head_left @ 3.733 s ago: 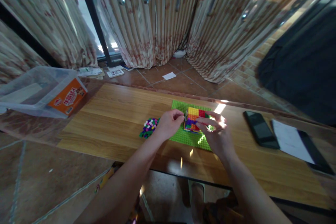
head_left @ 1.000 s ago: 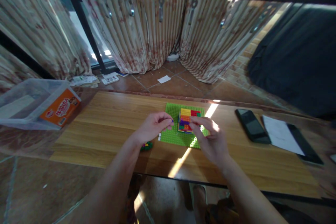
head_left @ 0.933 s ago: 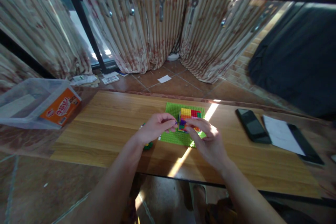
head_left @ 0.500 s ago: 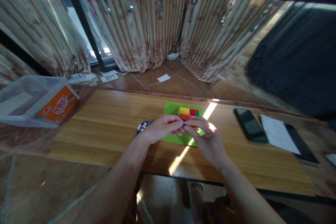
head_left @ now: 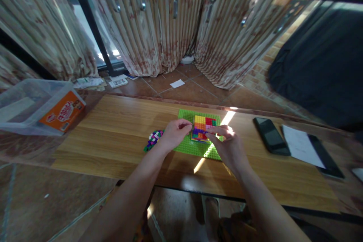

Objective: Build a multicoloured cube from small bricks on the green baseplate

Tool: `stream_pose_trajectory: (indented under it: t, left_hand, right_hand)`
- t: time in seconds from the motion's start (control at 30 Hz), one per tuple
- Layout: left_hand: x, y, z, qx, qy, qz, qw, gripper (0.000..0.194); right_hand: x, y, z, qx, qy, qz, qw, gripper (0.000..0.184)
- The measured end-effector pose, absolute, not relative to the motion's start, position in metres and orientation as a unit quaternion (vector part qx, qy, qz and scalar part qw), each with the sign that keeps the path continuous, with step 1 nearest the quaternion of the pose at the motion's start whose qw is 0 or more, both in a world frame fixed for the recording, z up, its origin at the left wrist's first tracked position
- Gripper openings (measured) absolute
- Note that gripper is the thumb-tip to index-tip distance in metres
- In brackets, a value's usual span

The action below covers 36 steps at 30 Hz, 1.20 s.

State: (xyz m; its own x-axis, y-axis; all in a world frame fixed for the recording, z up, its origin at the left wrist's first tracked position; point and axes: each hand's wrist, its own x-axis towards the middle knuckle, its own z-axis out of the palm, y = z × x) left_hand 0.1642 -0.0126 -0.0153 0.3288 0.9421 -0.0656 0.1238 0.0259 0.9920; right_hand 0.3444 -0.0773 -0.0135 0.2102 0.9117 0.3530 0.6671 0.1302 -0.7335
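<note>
Narrow pinches, any held piece indiscernible: left hand [head_left: 176, 134] beside the brick stack [head_left: 200, 122], right hand [head_left: 229, 145] at its edge. Green baseplate [head_left: 187, 146] beneath presumably gives firm footing; loose bricks [head_left: 154, 137] lie conveniently near the left hand.

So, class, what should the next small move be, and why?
Probably a light downward press with the right hand, since it reaches over the near right part of the brick stack on the green board, and the left hand sits by the stack's left side. What either grip holds is unclear.
</note>
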Motion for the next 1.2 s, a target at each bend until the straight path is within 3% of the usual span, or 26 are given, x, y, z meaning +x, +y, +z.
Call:
stream_pose_trajectory:
  t: [0.57, 0.9, 1.2]
  left_hand:
    - [0.168, -0.016, -0.019, 0.61, 0.442, 0.363, 0.548, 0.017]
    - [0.169, -0.015, -0.023, 0.6, 0.444, 0.366, 0.556, 0.017]
    - [0.173, -0.019, -0.018, 0.518, 0.439, 0.371, 0.634, 0.009]
  right_hand:
    - [0.33, -0.079, -0.018, -0.614, -0.68, -0.011, 0.401, 0.013]
    - [0.318, -0.078, -0.014, -0.601, -0.685, -0.02, 0.412, 0.013]
    - [0.311, -0.073, -0.021, -0.6, -0.684, -0.045, 0.412, 0.012]
